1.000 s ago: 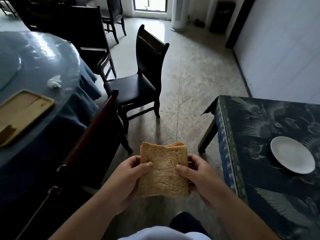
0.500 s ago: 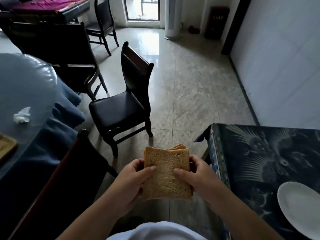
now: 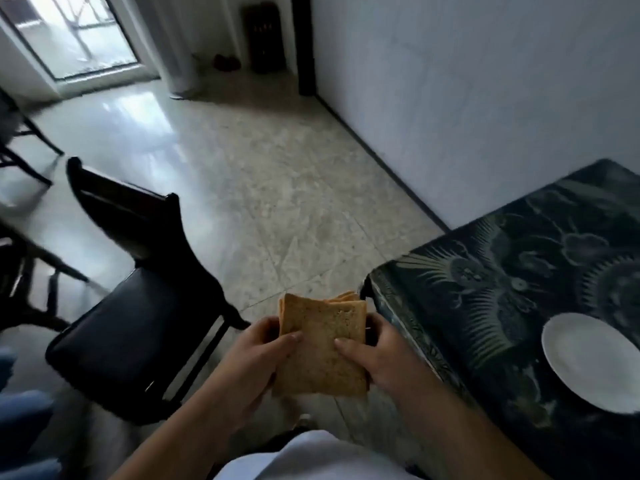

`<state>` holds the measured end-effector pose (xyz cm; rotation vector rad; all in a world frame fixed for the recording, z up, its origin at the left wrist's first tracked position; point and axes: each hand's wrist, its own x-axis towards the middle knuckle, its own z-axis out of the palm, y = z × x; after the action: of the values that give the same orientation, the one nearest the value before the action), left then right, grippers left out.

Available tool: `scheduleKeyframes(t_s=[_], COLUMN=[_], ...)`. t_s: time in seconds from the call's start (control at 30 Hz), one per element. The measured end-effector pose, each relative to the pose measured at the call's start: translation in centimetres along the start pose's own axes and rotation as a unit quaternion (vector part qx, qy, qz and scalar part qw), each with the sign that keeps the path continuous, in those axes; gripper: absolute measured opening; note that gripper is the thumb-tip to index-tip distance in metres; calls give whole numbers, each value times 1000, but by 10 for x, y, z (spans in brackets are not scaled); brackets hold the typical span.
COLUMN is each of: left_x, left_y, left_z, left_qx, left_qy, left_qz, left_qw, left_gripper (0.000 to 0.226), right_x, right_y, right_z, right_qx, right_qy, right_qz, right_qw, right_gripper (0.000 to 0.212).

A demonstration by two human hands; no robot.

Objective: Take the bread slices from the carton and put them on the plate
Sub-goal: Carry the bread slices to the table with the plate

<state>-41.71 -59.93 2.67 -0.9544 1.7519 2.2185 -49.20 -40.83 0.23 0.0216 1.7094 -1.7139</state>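
A stack of brown bread slices (image 3: 322, 344) is held upright in front of me, over the floor. My left hand (image 3: 256, 358) grips its left edge with the thumb across the front slice. My right hand (image 3: 377, 355) grips the right edge the same way. A white round plate (image 3: 592, 362) lies bare on the dark patterned table (image 3: 485, 289) to the right of the bread, partly cut off by the frame's right edge. The carton is not in view.
A black chair (image 3: 131, 317) stands to the left of my hands, its back toward the room. Tiled floor (image 3: 277, 188) stretches ahead to a glass door (image 3: 72, 36). A white wall (image 3: 485, 81) runs along the right, behind the table.
The view has swung to the right. The round blue-covered table at the left has left the frame, and the plate and dark table sit closer. Both hands keep the same hold on the bread.
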Motion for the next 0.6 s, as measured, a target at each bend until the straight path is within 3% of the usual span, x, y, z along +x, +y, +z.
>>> scheduleKeyframes(t_s=[0.1,0.17,0.27,0.37,0.5,0.6], left_x=[42,63,80,71,42,21], left_y=[32,48,57,51,21,3], left_z=[18,42,90,144,205,237], left_qx=[67,130,209,250,295,328], left_qy=[-93,-167,-278,-369,-422,-443], left_qz=[-16,-14,-9,-28,-37,-49], left_qw=[993,977,938,895,856,833], left_gripper=[45,37,27,39,25,22], right_x=[0,-7,-32,-71,-123,-152], right_y=[-6,-8,-1,17,46,62], right_z=[-8,-20,-41,-61,-80,-91], right_qx=[62,99,162,228,275,296], right_qy=[125,208,307,383,483,511], right_qz=[-18,-34,-40,-48,-61,-59], right_qw=[990,972,937,894,829,805], right_gripper=[32,27,27,28,29,26])
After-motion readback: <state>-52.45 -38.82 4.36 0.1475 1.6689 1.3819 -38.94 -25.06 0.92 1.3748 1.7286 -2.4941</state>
